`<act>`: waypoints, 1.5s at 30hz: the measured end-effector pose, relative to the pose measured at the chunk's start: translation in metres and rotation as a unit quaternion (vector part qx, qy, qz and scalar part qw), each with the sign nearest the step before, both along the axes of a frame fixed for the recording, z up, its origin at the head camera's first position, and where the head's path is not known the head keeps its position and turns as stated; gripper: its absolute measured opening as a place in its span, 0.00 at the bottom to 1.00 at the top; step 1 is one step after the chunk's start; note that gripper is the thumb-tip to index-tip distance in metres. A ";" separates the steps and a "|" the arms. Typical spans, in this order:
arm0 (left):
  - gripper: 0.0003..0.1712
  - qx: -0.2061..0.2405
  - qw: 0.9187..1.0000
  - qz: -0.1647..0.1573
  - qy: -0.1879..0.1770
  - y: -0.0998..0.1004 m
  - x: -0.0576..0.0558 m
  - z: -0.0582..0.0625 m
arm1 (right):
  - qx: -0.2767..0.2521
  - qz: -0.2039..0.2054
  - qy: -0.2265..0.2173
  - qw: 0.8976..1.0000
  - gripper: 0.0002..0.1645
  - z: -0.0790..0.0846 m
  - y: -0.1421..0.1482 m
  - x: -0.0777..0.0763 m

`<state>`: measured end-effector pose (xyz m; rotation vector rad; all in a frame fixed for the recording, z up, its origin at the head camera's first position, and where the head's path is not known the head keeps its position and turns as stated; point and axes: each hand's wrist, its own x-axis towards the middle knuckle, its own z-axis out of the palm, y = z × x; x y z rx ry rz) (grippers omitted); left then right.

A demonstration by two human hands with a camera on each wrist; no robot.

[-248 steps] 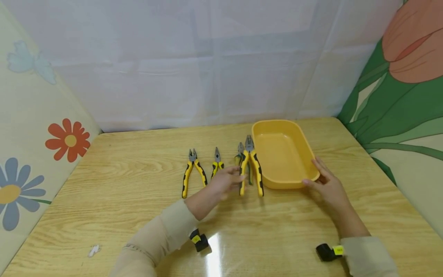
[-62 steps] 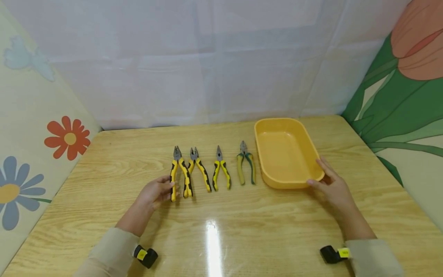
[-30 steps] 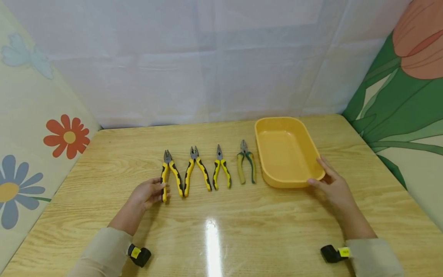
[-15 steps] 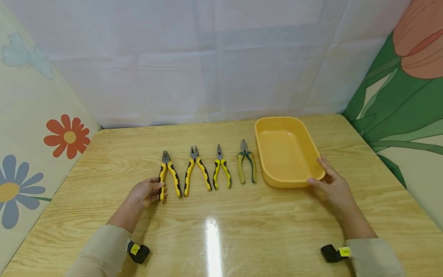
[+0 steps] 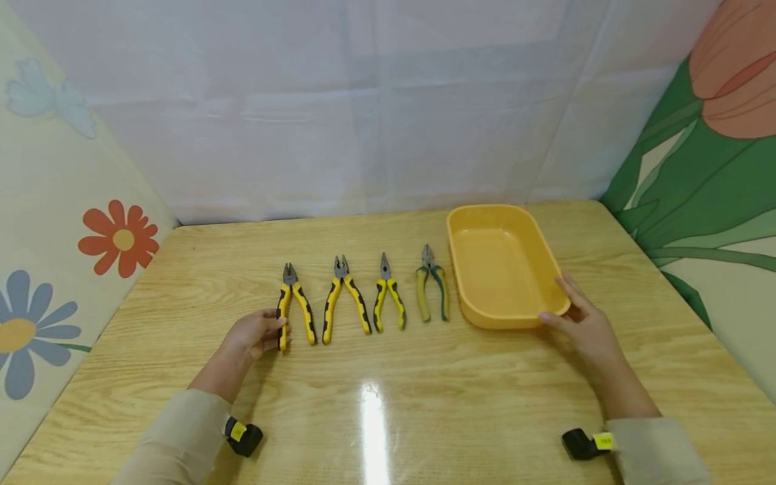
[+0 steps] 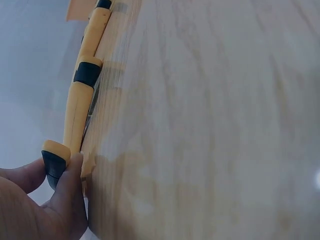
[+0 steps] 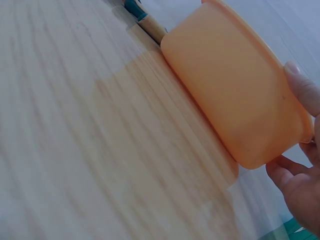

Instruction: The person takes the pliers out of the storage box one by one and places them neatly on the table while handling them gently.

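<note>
At the left end of a row on the table, combination pliers with yellow-black handles (image 5: 290, 303) lie with handles spread. My left hand (image 5: 251, 337) pinches their left handle between thumb and fingers; the left wrist view shows the handle end (image 6: 55, 160) in that pinch. To their right lie a second pair of yellow-black pliers (image 5: 330, 306), smaller needle-nose pliers (image 5: 380, 303) and green-handled pliers (image 5: 422, 296). My right hand (image 5: 585, 337) grips the near right corner of a yellow plastic tray (image 5: 497, 320), thumb on the rim and fingers about the side, as the right wrist view shows.
The wooden table (image 5: 461, 397) meets a white cloth backdrop (image 5: 273, 135) behind. Flower-painted panels stand at the left (image 5: 45, 202) and right (image 5: 727, 188). A black wrist camera (image 5: 244, 438) sits by the left sleeve, another (image 5: 580, 444) by the right.
My left hand has carried the leftmost pliers from beside the tray to the row's left end and lowered them. In the last half second they barely shift. My right hand stays on the tray.
</note>
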<state>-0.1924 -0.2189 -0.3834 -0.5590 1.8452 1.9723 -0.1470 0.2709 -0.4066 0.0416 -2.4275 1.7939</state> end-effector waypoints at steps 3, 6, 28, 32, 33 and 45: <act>0.32 -0.007 1.000 -0.002 -0.003 0.000 0.000 0.000 | -0.014 0.003 0.001 1.000 0.42 0.000 0.000 0.000; 0.32 -0.014 1.000 -0.005 -0.006 0.001 0.000 0.001 | -0.023 0.005 0.000 1.000 0.42 -0.001 0.000 -0.001; 0.30 -0.162 0.981 -0.098 0.035 -0.006 -0.001 -0.002 | 0.005 0.004 -0.005 1.000 0.41 -0.002 0.001 0.000; 0.28 -0.189 0.974 -0.114 0.045 -0.005 -0.002 0.001 | 0.019 0.000 -0.006 1.000 0.41 -0.003 0.002 -0.001; 0.27 -0.199 0.972 -0.116 0.048 -0.006 -0.003 0.000 | 0.020 -0.001 -0.008 1.000 0.41 -0.003 0.002 -0.002; 0.19 -0.353 0.922 -0.144 0.068 0.002 -0.002 0.004 | 0.187 0.020 -0.035 0.981 0.45 0.014 0.009 -0.003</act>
